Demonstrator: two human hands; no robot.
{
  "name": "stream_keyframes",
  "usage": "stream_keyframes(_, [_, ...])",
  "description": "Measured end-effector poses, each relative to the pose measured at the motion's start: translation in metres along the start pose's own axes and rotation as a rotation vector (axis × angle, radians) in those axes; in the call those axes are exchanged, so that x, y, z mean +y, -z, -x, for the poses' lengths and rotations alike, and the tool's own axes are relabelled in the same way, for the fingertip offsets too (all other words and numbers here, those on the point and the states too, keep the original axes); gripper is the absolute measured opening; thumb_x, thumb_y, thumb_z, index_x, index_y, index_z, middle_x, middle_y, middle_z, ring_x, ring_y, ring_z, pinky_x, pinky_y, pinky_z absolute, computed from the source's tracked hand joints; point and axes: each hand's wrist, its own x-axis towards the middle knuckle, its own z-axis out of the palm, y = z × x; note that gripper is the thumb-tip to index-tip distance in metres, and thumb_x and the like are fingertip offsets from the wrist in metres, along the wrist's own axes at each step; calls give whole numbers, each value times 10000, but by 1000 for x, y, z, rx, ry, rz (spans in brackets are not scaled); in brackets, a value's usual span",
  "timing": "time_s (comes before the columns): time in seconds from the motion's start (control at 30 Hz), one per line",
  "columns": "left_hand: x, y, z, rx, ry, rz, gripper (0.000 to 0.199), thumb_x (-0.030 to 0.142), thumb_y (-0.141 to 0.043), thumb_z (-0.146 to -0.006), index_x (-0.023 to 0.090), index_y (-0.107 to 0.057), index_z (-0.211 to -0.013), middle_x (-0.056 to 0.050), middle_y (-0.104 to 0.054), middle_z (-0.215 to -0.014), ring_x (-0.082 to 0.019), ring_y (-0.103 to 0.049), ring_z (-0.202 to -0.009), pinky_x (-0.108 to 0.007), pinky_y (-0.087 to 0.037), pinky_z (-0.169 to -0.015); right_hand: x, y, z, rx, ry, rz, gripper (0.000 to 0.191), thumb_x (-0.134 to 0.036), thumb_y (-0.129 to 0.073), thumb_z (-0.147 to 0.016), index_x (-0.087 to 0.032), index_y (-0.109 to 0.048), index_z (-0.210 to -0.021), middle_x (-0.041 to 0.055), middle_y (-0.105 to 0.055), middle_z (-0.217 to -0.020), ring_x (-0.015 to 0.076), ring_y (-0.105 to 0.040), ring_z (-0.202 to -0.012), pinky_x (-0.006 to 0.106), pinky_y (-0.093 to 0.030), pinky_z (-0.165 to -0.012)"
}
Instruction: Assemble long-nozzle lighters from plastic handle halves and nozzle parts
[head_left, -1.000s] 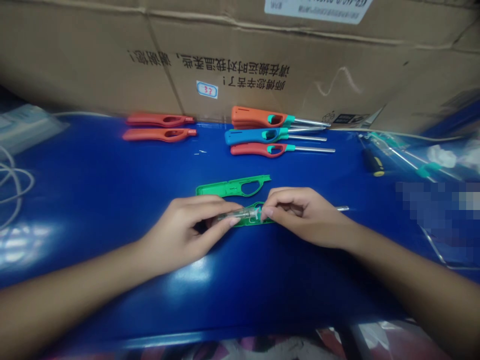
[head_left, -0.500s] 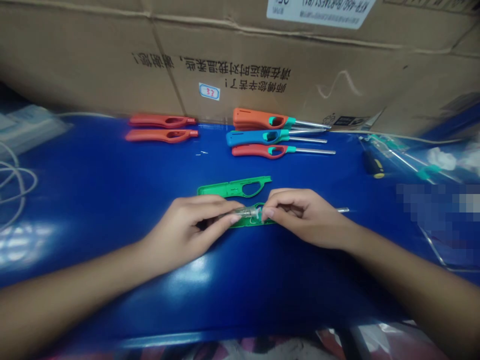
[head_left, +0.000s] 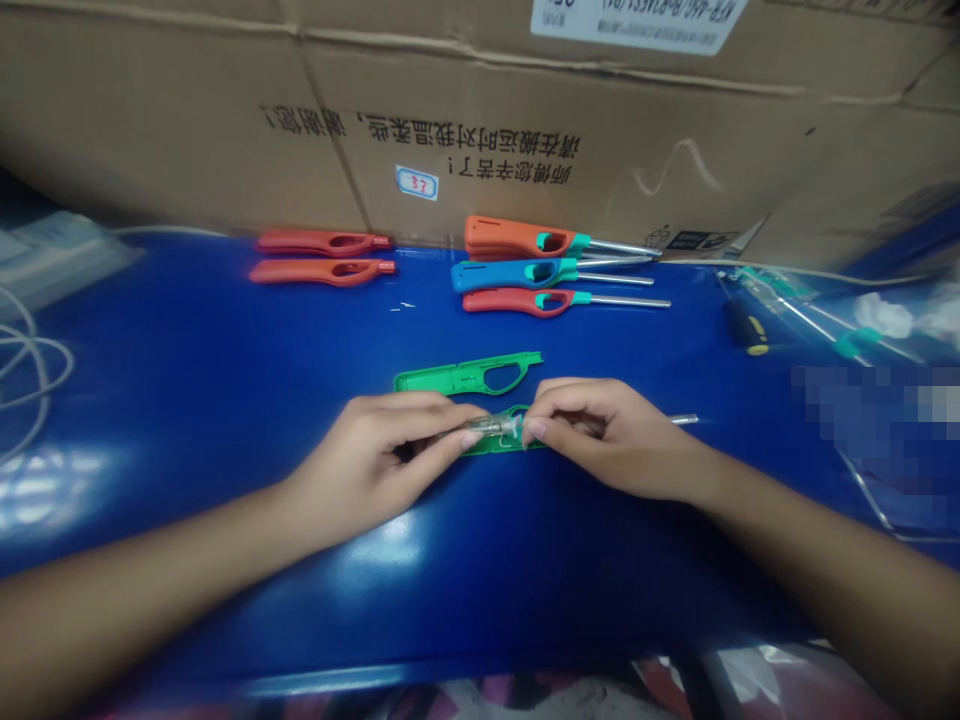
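Observation:
My left hand [head_left: 397, 442] is closed in a pinch on a small clear lighter fuel tank [head_left: 489, 426] with a metallic-looking fitting toward its right end. Against that end, the thumb and fingers of my right hand [head_left: 622, 432] pinch a teal trigger piece [head_left: 517, 428], mostly covered by the fingertips. A thin pale wire loops below the tank. Both parts are over a green lighter shell half [head_left: 491, 448], partly hidden by my hands. Beyond my right hand the tip of a metal tube [head_left: 684, 420] sticks out. The other green shell half [head_left: 431, 379] lies just behind, inner side up.
Several lighters, including a blue lighter [head_left: 495, 275], lie at the back beside two red lighter shells [head_left: 322, 271]. A cardboard box [head_left: 225, 120] walls off the rear. White cable [head_left: 45, 350] coils at left; a dark yellow-marked tool [head_left: 750, 335] and bagged rods [head_left: 855, 340] lie right.
Almost nothing differs. Both hands keep their grips on the tank and the trigger piece; the whole view has shifted very slightly.

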Motion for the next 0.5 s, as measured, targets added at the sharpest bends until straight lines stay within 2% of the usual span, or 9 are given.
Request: stream_keyframes(0.5, [-1,0,-1,-35,-21,21,217,182,-629,-972,167,-756,-1148,-49,-787,-1033,-132,-742,-870,-189,-574,-764,1,0,-1,-3,27,44,236,-313,-588,-957,-153,-681,-811,2,-553,-791,78,-419,-595,235,-307,-506])
